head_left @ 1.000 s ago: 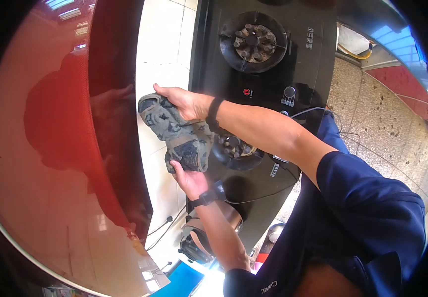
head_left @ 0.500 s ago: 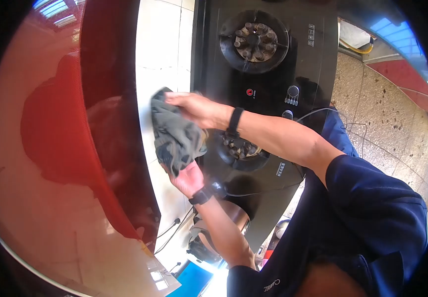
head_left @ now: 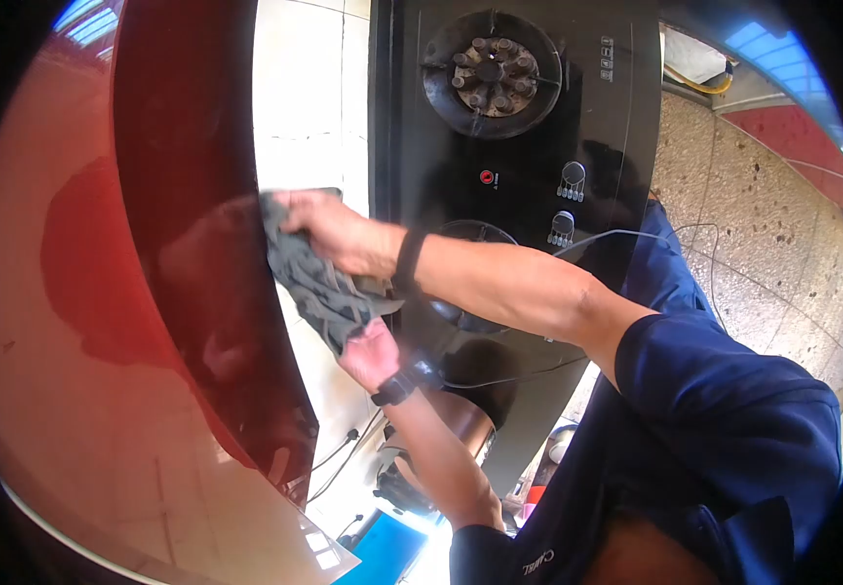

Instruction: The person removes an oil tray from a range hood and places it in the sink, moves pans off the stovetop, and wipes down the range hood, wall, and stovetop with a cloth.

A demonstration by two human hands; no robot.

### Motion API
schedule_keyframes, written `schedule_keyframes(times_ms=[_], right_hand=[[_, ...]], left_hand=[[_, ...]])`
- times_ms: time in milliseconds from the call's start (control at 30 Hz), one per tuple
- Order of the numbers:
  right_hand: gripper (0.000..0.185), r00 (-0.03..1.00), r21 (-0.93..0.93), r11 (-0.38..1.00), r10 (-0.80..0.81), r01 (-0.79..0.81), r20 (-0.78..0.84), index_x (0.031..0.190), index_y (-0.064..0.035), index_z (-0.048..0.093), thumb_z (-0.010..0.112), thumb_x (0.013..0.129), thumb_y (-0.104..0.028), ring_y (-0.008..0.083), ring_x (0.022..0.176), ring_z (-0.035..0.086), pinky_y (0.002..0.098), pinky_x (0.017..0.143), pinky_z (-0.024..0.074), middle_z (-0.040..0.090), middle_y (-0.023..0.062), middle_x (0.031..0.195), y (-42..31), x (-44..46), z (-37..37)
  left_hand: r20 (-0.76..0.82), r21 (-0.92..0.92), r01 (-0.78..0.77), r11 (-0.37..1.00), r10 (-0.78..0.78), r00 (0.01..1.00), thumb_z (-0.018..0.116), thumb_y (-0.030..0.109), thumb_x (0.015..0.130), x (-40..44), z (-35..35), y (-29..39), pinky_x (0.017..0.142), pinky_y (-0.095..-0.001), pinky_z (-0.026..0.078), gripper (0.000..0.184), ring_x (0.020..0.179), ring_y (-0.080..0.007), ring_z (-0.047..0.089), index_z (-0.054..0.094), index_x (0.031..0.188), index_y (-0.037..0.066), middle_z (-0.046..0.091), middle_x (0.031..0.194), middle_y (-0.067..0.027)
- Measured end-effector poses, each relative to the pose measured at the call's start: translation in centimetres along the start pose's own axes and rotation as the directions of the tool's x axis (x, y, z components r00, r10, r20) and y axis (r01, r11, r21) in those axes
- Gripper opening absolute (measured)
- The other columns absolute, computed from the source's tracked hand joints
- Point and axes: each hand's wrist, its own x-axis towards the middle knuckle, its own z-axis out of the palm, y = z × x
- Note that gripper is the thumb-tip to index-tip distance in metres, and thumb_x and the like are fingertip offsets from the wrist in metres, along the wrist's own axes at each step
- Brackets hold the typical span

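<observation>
Cloth [head_left: 319, 288], grey-green with a darker pattern, lies bunched and slanting between 2 grips. The right grip [head_left: 339, 231] is folded over its upper end, a handful of fabric gathered under the fingers. The left grip [head_left: 371, 358] is closed around the lower end; blur hides its fingers, so how tightly it holds I cannot tell. 1 loose corner sticks out toward the body between the 2 grips.

Beyond the grips, away from the body, stand pale tiles [head_left: 316, 127] and a red panel [head_left: 51, 409]. On the body side of the right grip, partly under that forearm, sits the nearer burner [head_left: 468, 319] of the black stove [head_left: 538, 127]; the other burner [head_left: 493, 73] is out to the right of it. Beside the left forearm, on the body side of the left grip, is a rounded brown vessel [head_left: 462, 421].

As I judge it, the free corner could drag on burner grime, or scorch if the metal were hot, should the right grip dip toward the body. A weak hold on the left could let that end slip if the right pulled hard. A thin cable [head_left: 509, 381], running near the left wrist, might snag if that arm swung wide.
</observation>
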Motion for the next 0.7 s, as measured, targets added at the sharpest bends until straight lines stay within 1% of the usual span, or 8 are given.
schedule_keyframes(times_ms=[33,100,200,233,367,433,633,700], right_hand=[[0.031,0.999,0.077,0.996,-0.048,0.047,0.014,0.110,-0.0061,0.062,0.044,0.088,0.005,0.0143,0.085,0.065,0.0309,0.079,0.0557,0.066,0.0030,0.094,-1.4,0.6,0.6],[0.030,0.997,0.061,0.997,-0.048,0.052,-0.064,0.110,-0.0075,0.063,0.046,0.087,0.004,0.0155,0.081,0.064,0.0311,0.076,0.0559,0.065,0.0030,0.095,-2.5,2.5,0.8],[0.035,0.995,0.044,0.996,-0.073,0.076,-0.074,0.112,-0.0063,0.063,0.045,0.084,0.005,0.0155,0.077,0.061,0.0304,0.070,0.0556,0.064,0.0038,0.094,-3.2,2.7,1.4],[0.035,0.994,0.048,0.996,-0.068,0.072,-0.080,0.112,-0.0063,0.063,0.045,0.084,0.005,0.0155,0.077,0.061,0.0304,0.070,0.0556,0.064,0.0038,0.094,-2.1,2.4,1.1],[0.038,0.992,-0.096,0.994,0.035,-0.047,-0.120,0.111,-0.0049,0.061,0.043,0.080,0.007,0.0139,0.077,0.060,0.0302,0.070,0.0549,0.060,0.0024,0.087,-0.4,0.6,1.2],[0.039,0.988,-0.138,0.984,0.092,-0.109,-0.123,0.113,-0.0047,0.060,0.043,0.080,0.008,0.0148,0.078,0.062,0.0313,0.070,0.0558,0.061,0.0035,0.089,-0.8,0.4,1.3],[0.042,0.996,0.027,1.000,-0.006,0.008,-0.087,0.117,-0.0052,0.057,0.043,0.081,0.009,0.0173,0.074,0.063,0.0328,0.069,0.0577,0.062,0.0054,0.092,-1.2,0.3,1.4],[0.043,0.989,-0.005,1.000,0.007,-0.008,-0.146,0.117,-0.0064,0.058,0.043,0.080,0.009,0.0180,0.076,0.061,0.0341,0.069,0.0559,0.060,0.0047,0.086,0.2,-0.1,1.3]], left_hand=[[-0.004,-0.008,-0.001,1.000,0.001,1.000,0.061,0.022,0.094,1.2,-0.1,-0.1,0.060,-0.0272,0.045,0.038,0.089,-0.0178,0.063,0.060,0.129,0.008,0.069,0.117,-0.0064],[0.364,0.130,0.021,0.991,-0.068,0.929,0.058,0.021,0.094,3.6,-1.4,1.3,0.059,-0.0273,0.044,0.034,0.090,-0.0178,0.063,0.061,0.126,0.008,0.069,0.116,-0.0049],[0.480,0.079,0.128,0.989,-0.150,0.864,0.055,0.020,0.096,5.7,0.1,0.8,0.059,-0.0275,0.045,0.032,0.093,-0.0167,0.063,0.062,0.126,0.011,0.069,0.118,-0.0043],[0.473,0.080,0.128,0.989,-0.151,0.868,0.055,0.020,0.096,5.2,-0.5,1.0,0.059,-0.0275,0.045,0.032,0.093,-0.0167,0.063,0.062,0.126,0.011,0.069,0.118,-0.0043],[0.065,0.126,-0.012,0.992,0.004,0.998,0.053,0.021,0.098,1.2,0.9,-0.9,0.054,-0.0266,0.043,0.030,0.097,-0.0184,0.064,0.062,0.125,0.011,0.068,0.118,-0.0050],[0.266,0.078,0.135,0.988,-0.151,0.952,0.053,0.023,0.099,2.2,-2.1,0.2,0.054,-0.0268,0.043,0.030,0.093,-0.0176,0.063,0.062,0.125,0.011,0.068,0.114,-0.0047],[0.329,0.093,0.083,0.992,-0.109,0.938,0.057,0.028,0.099,3.0,-2.1,0.9,0.052,-0.0256,0.041,0.029,0.088,-0.0162,0.060,0.063,0.122,0.012,0.068,0.110,-0.0039],[0.211,0.067,0.077,0.995,-0.090,0.973,0.057,0.025,0.098,2.3,-2.7,0.7,0.051,-0.0249,0.040,0.027,0.084,-0.0159,0.059,0.063,0.119,0.010,0.067,0.106,-0.0043]])
